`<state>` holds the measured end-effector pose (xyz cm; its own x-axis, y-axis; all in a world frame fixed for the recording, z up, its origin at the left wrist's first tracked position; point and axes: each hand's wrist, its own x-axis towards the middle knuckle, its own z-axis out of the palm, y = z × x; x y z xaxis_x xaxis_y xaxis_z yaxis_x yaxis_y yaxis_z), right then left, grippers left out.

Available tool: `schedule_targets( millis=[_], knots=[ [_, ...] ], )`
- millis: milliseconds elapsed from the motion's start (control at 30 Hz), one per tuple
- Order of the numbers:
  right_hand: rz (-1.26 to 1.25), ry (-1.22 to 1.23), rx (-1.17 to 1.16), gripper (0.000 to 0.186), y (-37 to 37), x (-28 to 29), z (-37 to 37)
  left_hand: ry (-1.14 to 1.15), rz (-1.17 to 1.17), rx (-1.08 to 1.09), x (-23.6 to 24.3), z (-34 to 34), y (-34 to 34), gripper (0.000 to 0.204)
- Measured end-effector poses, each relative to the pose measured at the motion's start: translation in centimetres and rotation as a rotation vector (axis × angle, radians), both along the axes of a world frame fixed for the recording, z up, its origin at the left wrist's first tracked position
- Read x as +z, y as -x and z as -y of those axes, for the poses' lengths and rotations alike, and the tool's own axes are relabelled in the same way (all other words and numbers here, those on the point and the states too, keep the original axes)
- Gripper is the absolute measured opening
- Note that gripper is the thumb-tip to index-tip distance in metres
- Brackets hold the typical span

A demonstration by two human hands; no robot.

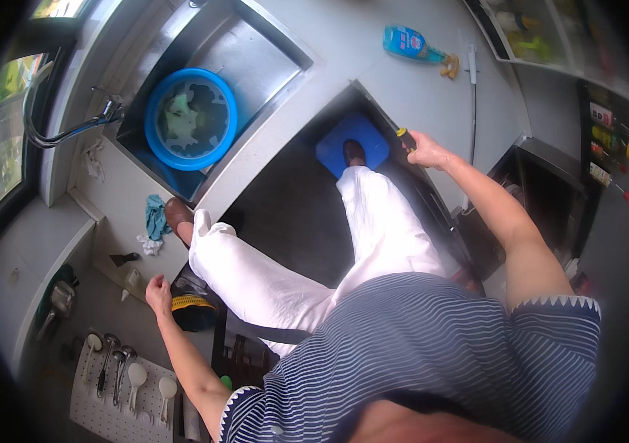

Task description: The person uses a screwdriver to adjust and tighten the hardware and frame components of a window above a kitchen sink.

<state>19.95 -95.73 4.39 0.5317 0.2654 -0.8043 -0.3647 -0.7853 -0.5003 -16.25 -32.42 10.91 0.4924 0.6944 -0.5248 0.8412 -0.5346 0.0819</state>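
Observation:
Out to the right, over the cabinet edge, my right hand point(428, 150) is closed round a black-and-yellow handled tool point(405, 137); its working end does not show. My left hand point(158, 294) is low on the left, its fingers curled, with no held thing visible. Just beside it is a dark round container with a yellow patterned rim point(195, 301). A small dark scraper point(124, 259) lies on the left counter near that hand, next to a small white bottle point(133, 277).
One shoe is on a blue stool point(333, 151), the other on the left counter by a teal cloth point(156, 216). A blue basin point(153, 122) of water and cloth stands in the steel sink point(255, 44). A blue spray bottle point(407, 43) lies on the far counter. Utensils hang on a pegboard point(82, 395).

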Motion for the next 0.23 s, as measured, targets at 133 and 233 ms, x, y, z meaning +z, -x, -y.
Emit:
schedule_targets(
  millis=[133, 233],
  knots=[
    [0.243, 0.219, 0.107, 0.029, 1.5, -5.0, 13.3, 0.025, 0.039, -0.247, -2.0, 6.7, -13.9, 0.029],
    [0.225, 0.286, 0.072, 0.028, 2.3, -7.3, 15.9, 0.146, 0.013, -0.248, -4.1, 10.3, -20.5, 0.033]
  ],
)
